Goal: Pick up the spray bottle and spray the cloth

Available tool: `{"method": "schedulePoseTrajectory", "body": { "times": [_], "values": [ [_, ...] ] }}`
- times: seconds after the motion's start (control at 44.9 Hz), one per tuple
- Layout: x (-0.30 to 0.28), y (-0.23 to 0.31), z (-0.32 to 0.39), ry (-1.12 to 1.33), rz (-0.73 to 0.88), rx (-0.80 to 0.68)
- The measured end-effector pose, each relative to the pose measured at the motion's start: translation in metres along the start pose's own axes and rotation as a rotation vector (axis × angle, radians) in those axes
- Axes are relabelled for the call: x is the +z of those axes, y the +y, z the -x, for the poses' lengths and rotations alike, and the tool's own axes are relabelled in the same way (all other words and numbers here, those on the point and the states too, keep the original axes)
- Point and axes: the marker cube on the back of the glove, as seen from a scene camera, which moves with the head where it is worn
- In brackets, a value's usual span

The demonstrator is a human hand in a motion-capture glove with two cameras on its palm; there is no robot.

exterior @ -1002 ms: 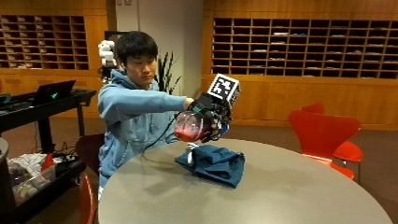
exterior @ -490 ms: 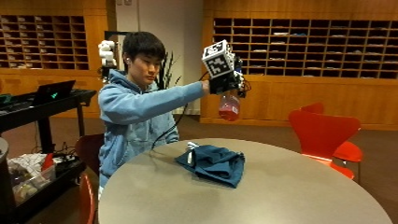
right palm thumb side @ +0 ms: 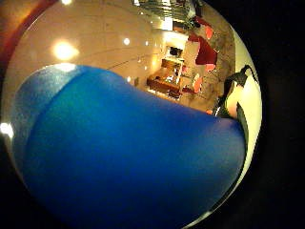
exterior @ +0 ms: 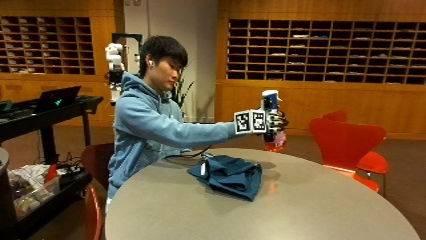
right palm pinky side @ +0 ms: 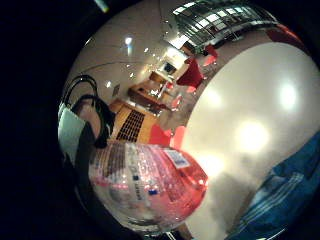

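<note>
The person holds the spray bottle upright in the air with the gloved right hand, arm stretched out over the far side of the round table; the fingers are wrapped around the bottle's middle, below the blue and white spray head. The bottle sits above and a little beyond the blue cloth, which lies crumpled on the tabletop near the person. In the little finger side palm view the bottle's clear ribbed body shows pink liquid low down, so it is probably only partly full and fairly light; thin plastic like this likely gives under a squeeze and may be slick, so a hold high on the body or at the neck, with one finger free for the trigger, looks like the best place. The thumb side palm view is mostly filled by a smooth blue surface close to the palm, apparently the spray head. The cloth is soft and bunched and should not slide under a mist. There is open tabletop all around the cloth and clear air between it and the bottle; the red chair stands beyond the table's edge, well apart from the arm's likely path
</note>
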Motion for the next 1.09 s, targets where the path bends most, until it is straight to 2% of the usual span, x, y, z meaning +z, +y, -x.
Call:
{"method": "schedulePoseTrajectory", "body": {
  "times": [0.401, 0.601, 0.802, 1.091],
  "values": [
    [0.053, 0.003, -0.064, 0.102, 0.005, 0.056],
    [0.060, 0.005, -0.063, 0.113, 0.091, 0.006],
    [0.036, 0.008, -0.039, 0.129, 0.189, -0.080],
    [-0.054, 0.013, -0.001, 0.095, 0.130, -0.184]
  ]
}}
